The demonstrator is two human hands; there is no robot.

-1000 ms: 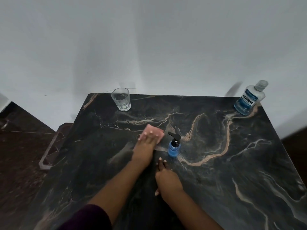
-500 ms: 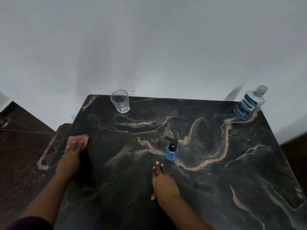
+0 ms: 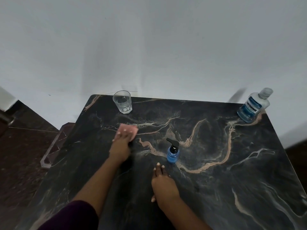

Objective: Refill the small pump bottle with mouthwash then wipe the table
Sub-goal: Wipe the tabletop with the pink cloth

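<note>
A small pump bottle [image 3: 173, 154] with blue liquid and a black pump stands upright mid-table. The mouthwash bottle [image 3: 253, 106], capped, stands at the far right corner. My left hand [image 3: 120, 143] presses a pink cloth [image 3: 128, 129] flat on the dark marble table [image 3: 216, 171], left of the pump bottle, with straight fingers on top of the cloth. Just in front of the pump bottle, my right hand [image 3: 163, 181] rests flat on the table and touches nothing else.
A clear drinking glass [image 3: 122, 101] stands near the far left edge. A white wall rises right behind the table. Dark floor and a stone slab [image 3: 54, 146] lie to the left, below the table's edge.
My left hand swept the pink cloth out to the table's left edge, then back toward the middle. The right hand and the bottles stayed put.
</note>
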